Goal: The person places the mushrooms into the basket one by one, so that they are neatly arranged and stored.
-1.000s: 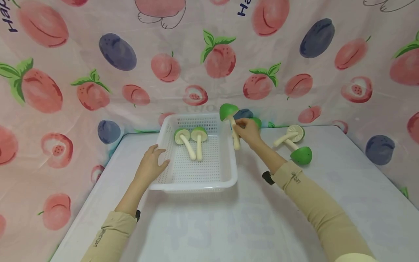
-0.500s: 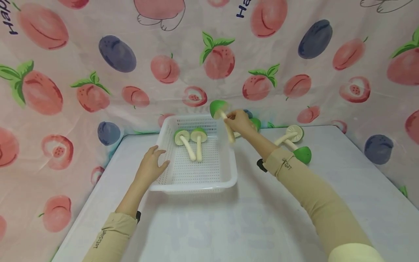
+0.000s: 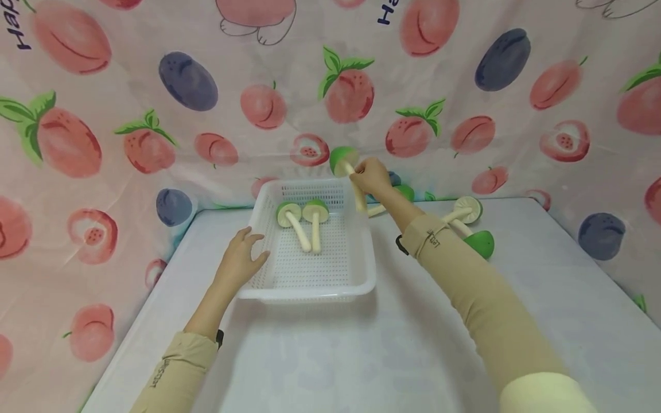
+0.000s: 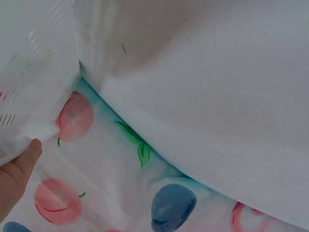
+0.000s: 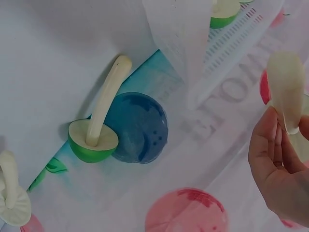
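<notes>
My right hand (image 3: 373, 176) pinches the pale stem of a green-capped toy mushroom (image 3: 342, 162) above the right rim of the white plastic basket (image 3: 310, 293). The cap points up and left, toward the backdrop. In the right wrist view the stem (image 5: 285, 87) stands between thumb and fingers. My left hand (image 3: 237, 261) rests at the basket's left rim, fingers spread and relaxed; the left wrist view has a fingertip right at that rim. Inside the basket lie two more toy mushrooms, a left one (image 3: 296, 229) and a right one (image 3: 316, 229), stems toward me.
Just right of the basket another toy mushroom (image 5: 101, 111) lies at the table's back edge, partly behind my right arm in the head view. Farther right, a mushroom with its underside showing (image 3: 467, 209) crosses one with its cap toward me (image 3: 481, 245). A fruit-print cloth (image 3: 310, 74) hangs behind.
My right hand has carried the mushroom left and upward, from beside the basket to over its right rim. The left hand and the basket have stayed in place.
</notes>
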`<state>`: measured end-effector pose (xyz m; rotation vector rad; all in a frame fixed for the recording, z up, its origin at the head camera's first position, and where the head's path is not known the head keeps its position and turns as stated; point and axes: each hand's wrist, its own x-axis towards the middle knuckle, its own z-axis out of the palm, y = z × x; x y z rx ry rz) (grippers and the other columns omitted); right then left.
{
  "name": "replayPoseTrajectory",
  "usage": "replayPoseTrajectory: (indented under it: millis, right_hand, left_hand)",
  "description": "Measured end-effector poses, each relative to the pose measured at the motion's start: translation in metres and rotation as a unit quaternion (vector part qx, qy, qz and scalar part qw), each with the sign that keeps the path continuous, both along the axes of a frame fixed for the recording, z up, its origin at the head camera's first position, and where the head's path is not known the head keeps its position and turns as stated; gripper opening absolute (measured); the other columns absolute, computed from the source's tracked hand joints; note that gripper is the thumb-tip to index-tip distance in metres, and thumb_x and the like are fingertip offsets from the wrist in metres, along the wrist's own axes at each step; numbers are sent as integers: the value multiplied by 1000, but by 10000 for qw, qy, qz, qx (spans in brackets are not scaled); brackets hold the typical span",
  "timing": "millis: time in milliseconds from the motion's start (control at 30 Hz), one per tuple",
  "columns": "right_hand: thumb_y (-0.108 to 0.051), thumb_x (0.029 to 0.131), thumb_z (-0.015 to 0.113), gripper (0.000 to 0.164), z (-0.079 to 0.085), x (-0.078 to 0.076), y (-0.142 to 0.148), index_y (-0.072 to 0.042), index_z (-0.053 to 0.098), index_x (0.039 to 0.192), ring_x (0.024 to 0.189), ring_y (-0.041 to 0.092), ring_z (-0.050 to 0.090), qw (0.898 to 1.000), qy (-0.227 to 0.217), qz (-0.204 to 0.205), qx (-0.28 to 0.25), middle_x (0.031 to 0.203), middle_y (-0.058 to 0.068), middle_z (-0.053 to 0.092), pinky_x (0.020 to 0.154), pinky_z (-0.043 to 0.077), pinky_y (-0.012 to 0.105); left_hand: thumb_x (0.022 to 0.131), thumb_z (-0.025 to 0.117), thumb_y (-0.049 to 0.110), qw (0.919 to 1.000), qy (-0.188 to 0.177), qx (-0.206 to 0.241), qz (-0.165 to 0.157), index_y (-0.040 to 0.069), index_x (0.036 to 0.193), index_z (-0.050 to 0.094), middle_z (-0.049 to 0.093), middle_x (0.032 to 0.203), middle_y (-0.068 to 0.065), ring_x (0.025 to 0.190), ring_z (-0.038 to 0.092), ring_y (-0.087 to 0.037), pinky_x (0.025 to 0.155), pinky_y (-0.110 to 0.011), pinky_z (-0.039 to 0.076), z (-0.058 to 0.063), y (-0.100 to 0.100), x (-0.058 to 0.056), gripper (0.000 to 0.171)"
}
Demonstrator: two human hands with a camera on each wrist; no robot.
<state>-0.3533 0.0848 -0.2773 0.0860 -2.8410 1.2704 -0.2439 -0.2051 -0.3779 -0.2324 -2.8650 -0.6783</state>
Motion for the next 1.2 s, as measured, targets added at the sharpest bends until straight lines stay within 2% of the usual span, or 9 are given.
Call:
replayPoseTrajectory:
  millis: [167,333,533,667,867,1067,1200]
  right_hand:
    - [-13,93,52,31,4,-5,-6,6,60,116,103,32,62,9999,-87,-87,-25,120,21,61,78,58,37]
    - [-11,91,53,26,6,-10,-22,5,64,108,84,26,65,9992,-148,-241,-291,113,19,64,69,59,32]
    - [-10,90,56,26,0,-17,-35,3,63,112,66,16,59,9923,-642,-647,-834,112,17,65,62,58,26]
    - [-9,90,55,25,-6,-21,-37,3,63,111,65,17,59,9895,-757,-771,-962,111,18,65,64,59,29]
    - [-8,90,53,24,-19,-20,-43,5,60,109,70,21,60,9907,-916,-612,-796,110,19,64,67,59,31]
    - [-8,90,52,24,-29,-16,-48,6,60,108,62,18,58,9894,-1035,-733,-712,106,20,65,65,58,31]
    - [-7,89,52,31,-43,-24,-52,6,57,116,71,25,67,9861,-1144,-922,-779,108,22,65,71,59,35]
  left_hand:
    - [88,64,21,10000,-80,24,27,-5,126,54,35,144,-30,131,35,-48,106,-60,33,1,2,0,47]
    - [88,63,21,9998,-161,44,99,-6,126,53,33,144,-31,132,33,-49,106,-61,32,1,-2,4,48]
    - [88,63,21,9998,-194,37,95,-5,127,53,33,144,-31,131,35,-50,105,-61,34,0,-2,5,48]
    - [88,64,21,9999,-128,24,37,-5,126,54,34,143,-31,130,35,-49,105,-60,34,2,2,2,47]
    - [88,64,21,9999,-117,16,25,-5,126,54,35,143,-32,130,36,-50,105,-60,34,0,4,2,47]
    - [87,64,21,9999,-93,9,39,-5,126,54,35,143,-31,129,37,-50,104,-61,35,-1,2,2,47]
    - [87,64,20,10000,-31,25,36,-5,125,54,35,143,-31,129,37,-49,104,-60,35,0,2,2,47]
